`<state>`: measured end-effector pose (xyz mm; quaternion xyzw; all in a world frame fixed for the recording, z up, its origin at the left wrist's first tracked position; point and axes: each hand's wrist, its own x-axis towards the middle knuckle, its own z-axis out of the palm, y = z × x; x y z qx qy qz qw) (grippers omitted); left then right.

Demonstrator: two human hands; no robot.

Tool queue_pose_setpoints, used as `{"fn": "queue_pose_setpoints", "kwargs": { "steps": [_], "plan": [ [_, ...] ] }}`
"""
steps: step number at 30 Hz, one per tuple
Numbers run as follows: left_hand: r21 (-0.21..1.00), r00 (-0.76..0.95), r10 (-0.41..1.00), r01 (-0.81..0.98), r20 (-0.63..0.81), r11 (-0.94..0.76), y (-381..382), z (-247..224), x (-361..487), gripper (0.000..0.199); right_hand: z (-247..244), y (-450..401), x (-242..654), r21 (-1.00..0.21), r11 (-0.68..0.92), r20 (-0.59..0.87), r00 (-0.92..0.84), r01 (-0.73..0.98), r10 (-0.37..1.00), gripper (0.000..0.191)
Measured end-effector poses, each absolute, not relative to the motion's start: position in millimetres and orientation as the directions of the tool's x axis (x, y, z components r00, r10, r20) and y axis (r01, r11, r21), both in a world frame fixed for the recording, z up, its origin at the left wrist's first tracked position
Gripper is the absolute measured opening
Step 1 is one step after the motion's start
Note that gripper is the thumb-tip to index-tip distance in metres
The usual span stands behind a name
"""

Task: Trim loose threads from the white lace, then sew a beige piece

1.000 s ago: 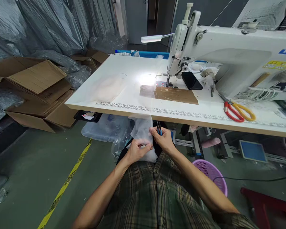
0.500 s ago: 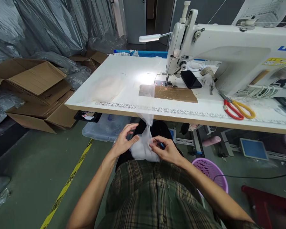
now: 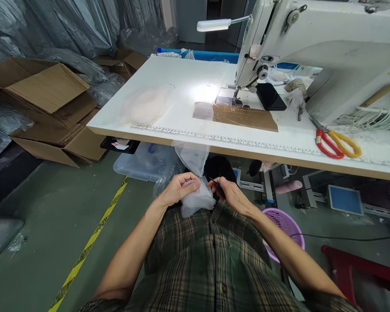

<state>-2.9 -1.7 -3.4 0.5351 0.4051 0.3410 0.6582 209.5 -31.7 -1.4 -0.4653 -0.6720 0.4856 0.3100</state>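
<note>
Over my lap, my left hand (image 3: pixel 182 189) is closed, thumb against fingers, on a piece of sheer white fabric (image 3: pixel 198 201). Part of the fabric hangs below the fingers; another part spreads up to the table's front edge. My right hand (image 3: pixel 229 193) is closed around small dark thread snips (image 3: pixel 215 183), whose tips point up and left, close to the fabric by my left fingertips. Whether the blades touch the fabric I cannot tell. A pale round of sheer material (image 3: pixel 146 105) lies on the left part of the white table (image 3: pixel 178 78).
A sewing machine (image 3: pixel 266 47) stands on the table, with brown card (image 3: pixel 243 118) by its needle. A phone (image 3: pixel 271 96) and red-and-yellow scissors (image 3: pixel 336 141) lie rightward. Cardboard boxes (image 3: pixel 52 91) stand left; a purple basket (image 3: pixel 284 225) sits below right.
My left hand has gone from spread fingers to a pinch on the fabric. The fabric has been lifted and spread toward the table edge. The view has tilted down, nearer the table.
</note>
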Motion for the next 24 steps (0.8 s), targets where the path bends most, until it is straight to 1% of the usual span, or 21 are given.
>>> {"fn": "queue_pose_setpoints", "kwargs": {
  "steps": [2, 4, 7, 10, 12, 15, 17, 21, 24],
  "plan": [
    [0.98, 0.412, 0.891, 0.034, -0.194, 0.197, -4, -1, -5, 0.027, -4, -23, 207, -0.937, 0.091, -0.045, -0.375, 0.338, 0.926, 0.06],
    [0.982, 0.407, 0.894, 0.052, -0.188, 0.183, -5, 0, -6, 0.027, -4, -16, 202, -0.924, 0.138, -0.024, -0.416, 0.355, 0.909, 0.057],
    [0.984, 0.407, 0.896, 0.048, -0.175, 0.17, -6, 1, -6, 0.026, -2, -10, 194, -0.905, 0.215, 0.017, -0.474, 0.367, 0.881, 0.056],
    [0.985, 0.396, 0.902, 0.035, -0.171, 0.171, -6, 1, -5, 0.026, -1, -5, 188, -0.893, 0.262, 0.054, -0.491, 0.366, 0.87, 0.054],
    [0.987, 0.386, 0.909, 0.029, -0.159, 0.161, -7, 0, -5, 0.027, -2, -3, 186, -0.889, 0.257, 0.056, -0.465, 0.38, 0.883, 0.052],
    [0.989, 0.374, 0.916, 0.038, -0.146, 0.142, -7, -1, -7, 0.027, -4, -5, 186, -0.895, 0.203, 0.026, -0.407, 0.398, 0.913, 0.054],
    [0.988, 0.372, 0.915, 0.044, -0.154, 0.148, -7, -2, -8, 0.027, -5, -8, 187, -0.906, 0.177, 0.006, -0.405, 0.385, 0.914, 0.055],
    [0.984, 0.375, 0.911, 0.029, -0.172, 0.174, -6, -4, -9, 0.028, -2, -12, 185, -0.897, 0.23, 0.042, -0.445, 0.378, 0.894, 0.053],
    [0.982, 0.369, 0.911, 0.025, -0.184, 0.188, -7, -4, -7, 0.029, -4, -11, 181, -0.862, 0.263, 0.058, -0.431, 0.433, 0.9, 0.051]
  ]
}}
